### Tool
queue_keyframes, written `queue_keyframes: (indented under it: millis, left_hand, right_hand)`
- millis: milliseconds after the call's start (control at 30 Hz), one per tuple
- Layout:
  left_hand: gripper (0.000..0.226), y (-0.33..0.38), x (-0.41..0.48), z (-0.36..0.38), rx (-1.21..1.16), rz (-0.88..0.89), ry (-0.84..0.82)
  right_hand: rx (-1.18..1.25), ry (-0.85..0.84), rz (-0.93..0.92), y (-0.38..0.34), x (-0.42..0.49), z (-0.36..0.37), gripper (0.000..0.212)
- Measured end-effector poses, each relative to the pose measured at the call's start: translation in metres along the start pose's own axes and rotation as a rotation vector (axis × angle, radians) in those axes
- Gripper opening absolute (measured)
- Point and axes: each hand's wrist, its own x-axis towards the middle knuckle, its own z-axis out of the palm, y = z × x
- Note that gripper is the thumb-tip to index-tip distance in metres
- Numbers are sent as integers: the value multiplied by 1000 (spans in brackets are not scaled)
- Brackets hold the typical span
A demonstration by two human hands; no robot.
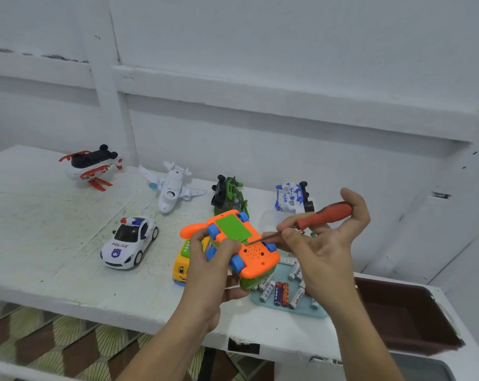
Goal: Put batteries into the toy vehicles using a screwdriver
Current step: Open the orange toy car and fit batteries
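White tabletop (54, 243), left hand (205, 261) clasped round upturned orange toy vehicle (256, 254), right hand (324, 244) pinching red screwdriver (323, 214) against it

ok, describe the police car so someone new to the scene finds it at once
Start at the white table. On its front left part, left of the left hand that grips the orange toy, and in front of the white plane, a small white car stands on its wheels. Alone among the toys, it has POLICE on the hood and a red and blue light bar on the roof.
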Motion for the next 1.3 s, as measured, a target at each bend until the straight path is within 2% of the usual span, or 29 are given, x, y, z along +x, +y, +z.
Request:
queue_keyframes:
  millis: [100, 200, 233, 300, 400, 433, 533, 633, 733, 800, 900, 1000, 1100, 1233, 1300]
  left_hand:
    - [36, 0, -2, 2, -20, -16, -6]
    - [32, 1, -2, 3, -45, -34, -22]
    - [31, 2, -3, 3, -53, -40, -29]
    - [30, 4, -2, 3, -66, -53, -42]
    - [31, 4, -1, 3, -66, -54, -52]
    - [30, 4, 0, 4, -61, -51, -56]
    - [29, 5, 0, 4, -48, -44, -65]
    - [27, 6, 2, 4, -39, -39, -73]
    - [29, 7, 2, 4, -32, -24, -66]
    - [33, 7, 3, 4, -22, -9, -48]
    - [38, 6, 4, 4, -7, 23, -23]
    - [43, 4, 4, 2, 8, 56, -3]
    - [48, 1, 6, 0, 46, 103, 4]
    - [56, -6, 8, -3, 102, 159, 17]
    - [64, -11, 10, -6, 134, 182, 26]
  right_hand:
    - [-45, -49, -91, 2, -2, 0, 79]
    - [-139, -56, -297, 10, -4, -2, 75]
    - [-177, -47, -361, 15, -6, 0, 66]
    - [-252, -57, -405, 28, -10, 1, 31]
    - [-289, -24, -522, 37, -19, 7, 31]
    - [-293, -13, -565, 34, -20, 9, 33]
    - [-286, -26, -691, 18, -17, 20, 81]
    - [-321, -41, -752, 19, -17, 21, 94]
    - [-257, 97, -630, 18, -16, 16, 78]
    - [-99, 187, -397, 11, -14, 15, 70]
    - [94, 273, 4, -2, -4, 10, 72]
    - [193, 268, 232, -12, 13, 1, 63]
    - [113, 148, 371, -16, 36, -12, 38]
    - [-240, -239, 537, -16, 52, -12, 55]
    - [-339, -296, 581, -12, 52, -3, 45]
